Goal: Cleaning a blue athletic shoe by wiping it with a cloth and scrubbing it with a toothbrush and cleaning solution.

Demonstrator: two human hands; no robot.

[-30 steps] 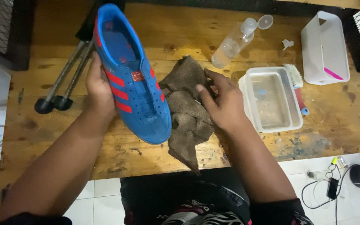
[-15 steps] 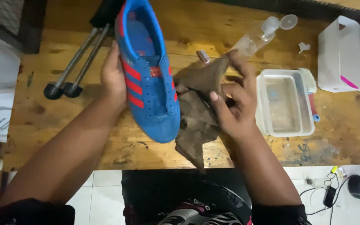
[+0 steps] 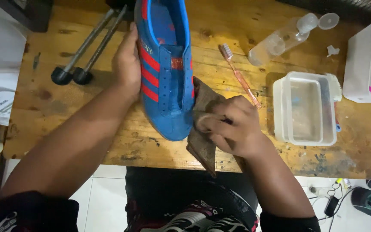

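Gripping the brown cloth (image 3: pixel 202 129), the right hand (image 3: pixel 230 126) is closed around a bunched fold of it and presses it against the right flank of the blue sneaker (image 3: pixel 166 73); left hand (image 3: pixel 127 64) clasps the opposite side, over the red stripes, fingers wrapped on the upper; sneaker lies toe toward the person, laceless, on the wooden worktable (image 3: pixel 65 111), roughly at its middle.

Change over the last second: the cloth was loose and spread beside the shoe, the right hand only picking it up; now it is gathered and in contact with the shoe; judged: wiping of the upper is under way, not merely prepared. With the cloth lifted, a pink toothbrush (image 3: pixel 239 75) lies uncovered just right of the shoe.

Containers: clear rectangular plastic tub (image 3: pixel 306 107) to the right, seems to hold a little cloudy water, level unclear; a scrub brush (image 3: pixel 335 86) lies along its far edge; clear bottle (image 3: pixel 286 38) on its side, flip cap open, contents not discernible; white bin (image 3: pixel 368 64) at far right, interior not visible.

Two metal rods with black rubber feet (image 3: pixel 71 75) rest at left.
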